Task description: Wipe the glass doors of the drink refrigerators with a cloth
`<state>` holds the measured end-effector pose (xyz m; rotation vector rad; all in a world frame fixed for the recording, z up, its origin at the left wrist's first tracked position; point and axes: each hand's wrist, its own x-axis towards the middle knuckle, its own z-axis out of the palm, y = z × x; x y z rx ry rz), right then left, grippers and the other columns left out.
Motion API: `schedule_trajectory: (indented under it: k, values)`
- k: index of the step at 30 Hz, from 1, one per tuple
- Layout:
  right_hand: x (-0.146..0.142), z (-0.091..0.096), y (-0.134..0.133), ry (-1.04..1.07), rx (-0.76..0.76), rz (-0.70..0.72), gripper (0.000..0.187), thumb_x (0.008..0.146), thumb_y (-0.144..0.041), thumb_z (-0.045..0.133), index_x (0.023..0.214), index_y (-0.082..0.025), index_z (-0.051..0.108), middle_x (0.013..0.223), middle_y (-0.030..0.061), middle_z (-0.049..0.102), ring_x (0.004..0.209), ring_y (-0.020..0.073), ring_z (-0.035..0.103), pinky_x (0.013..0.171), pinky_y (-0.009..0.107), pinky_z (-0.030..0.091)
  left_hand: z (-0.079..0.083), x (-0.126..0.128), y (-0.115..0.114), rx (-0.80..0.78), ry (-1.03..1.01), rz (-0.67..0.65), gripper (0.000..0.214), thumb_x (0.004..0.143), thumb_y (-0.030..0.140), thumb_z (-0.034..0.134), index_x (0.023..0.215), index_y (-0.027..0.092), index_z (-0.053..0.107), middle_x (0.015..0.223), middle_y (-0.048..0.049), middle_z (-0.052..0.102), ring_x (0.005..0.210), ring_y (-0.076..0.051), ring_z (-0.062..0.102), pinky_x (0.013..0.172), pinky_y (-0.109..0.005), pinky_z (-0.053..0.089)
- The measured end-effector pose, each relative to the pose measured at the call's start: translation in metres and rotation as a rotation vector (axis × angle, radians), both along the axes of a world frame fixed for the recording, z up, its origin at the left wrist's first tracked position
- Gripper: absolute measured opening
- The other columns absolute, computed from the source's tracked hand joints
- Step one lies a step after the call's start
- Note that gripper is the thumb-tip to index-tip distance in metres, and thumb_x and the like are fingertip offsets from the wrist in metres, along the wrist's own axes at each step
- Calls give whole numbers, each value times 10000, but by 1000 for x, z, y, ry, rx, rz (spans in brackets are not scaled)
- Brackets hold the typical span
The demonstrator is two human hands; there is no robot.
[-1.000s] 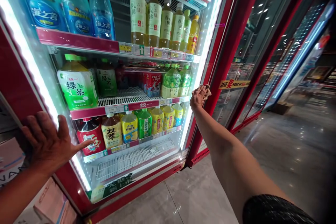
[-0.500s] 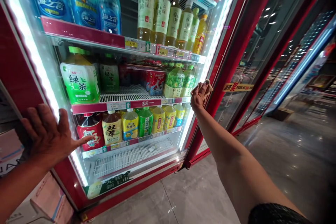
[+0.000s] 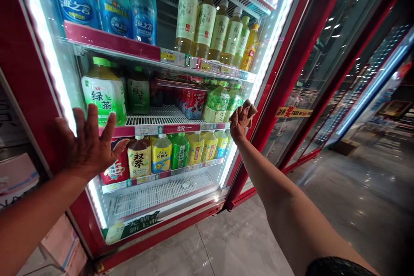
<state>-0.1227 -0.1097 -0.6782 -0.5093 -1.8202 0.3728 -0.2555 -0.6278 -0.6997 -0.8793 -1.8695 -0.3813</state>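
A red-framed drinks cooler with a glass door fills the left half of the view. My left hand lies open with fingers spread, flat against the door's left edge. My right hand is closed on a small tan cloth and presses it on the glass near the door's right edge, at the height of the middle shelf. Behind the glass stand blue bottles, pale tea bottles, a large green tea bottle and a row of yellow and green bottles.
A second red-framed glass door stands to the right, with a yellow sticker on it. Pink cartons sit at the lower left beside the cooler. Glossy grey floor tiles stretch to the right.
My left hand has moved up and to the right along the door's left edge. My right hand with the cloth has shifted slightly left on the glass. The view has tilted a little.
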Motion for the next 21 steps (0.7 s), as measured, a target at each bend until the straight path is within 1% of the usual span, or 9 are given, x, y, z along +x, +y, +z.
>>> schedule_trajectory:
  k: [4,6,8,12,13,15,18,19,21]
  values:
    - [8,-9,8,96,-310,-102,713,1024,-489,223,1671,-196,166,1741,128,140,1622,281,26,1279,632,68,3,0,8,22,-58,-3,911,941,532,627,1653,225,148,1723,-176,-50,1602,-364,-119,1173,-782,-124]
    - [5,-7,5,123,-358,-128,714,1029,-486,206,1677,-195,124,1743,144,115,1621,293,37,1265,660,86,1,-1,9,20,-69,1,910,936,535,634,1647,199,176,1718,-184,-53,1598,-373,-126,1165,-799,-112]
    - [-3,-6,-8,102,-290,-98,718,1030,-509,219,1676,-206,136,1744,133,128,1621,291,49,1265,662,83,0,-1,9,31,-60,-6,896,932,526,641,1640,187,209,1717,-180,-47,1599,-378,-108,1168,-799,-113]
    - [-11,-15,-31,-16,24,37,672,1028,-504,250,1656,-265,233,1739,74,193,1624,238,58,1289,610,30,-1,-1,10,94,-97,-41,850,922,511,643,1628,218,273,1732,-124,12,1605,-360,-64,1217,-746,-96]
    - [-9,-17,-31,-16,22,37,670,1025,-492,259,1653,-261,240,1734,81,210,1623,239,63,1288,610,45,-1,-1,11,106,-118,-51,845,919,512,645,1626,223,284,1732,-120,25,1606,-358,-63,1222,-741,-94]
    - [-4,-19,-25,42,-117,-25,678,1017,-468,272,1655,-245,225,1728,113,217,1620,260,88,1273,637,97,-1,-1,10,112,-150,-74,844,917,504,655,1624,221,290,1730,-132,34,1606,-360,-72,1215,-750,-102]
    - [-4,-12,-19,140,-304,-121,679,1019,-422,237,1670,-253,140,1736,143,149,1609,311,134,1223,722,137,-2,-2,10,93,-160,-84,860,908,473,684,1625,221,283,1727,-138,19,1606,-347,-101,1213,-744,-113]
    - [-7,-10,-22,148,-290,-126,680,1020,-419,226,1673,-262,118,1740,141,133,1610,321,124,1214,738,130,-2,-3,10,91,-161,-82,863,905,466,691,1625,226,280,1728,-129,11,1606,-338,-110,1218,-732,-116]
    - [-15,-9,-35,128,-167,-94,679,1019,-426,233,1671,-265,142,1740,122,154,1614,315,103,1233,715,87,-3,-4,10,98,-156,-84,858,904,459,694,1624,237,283,1730,-111,5,1606,-320,-116,1230,-710,-116]
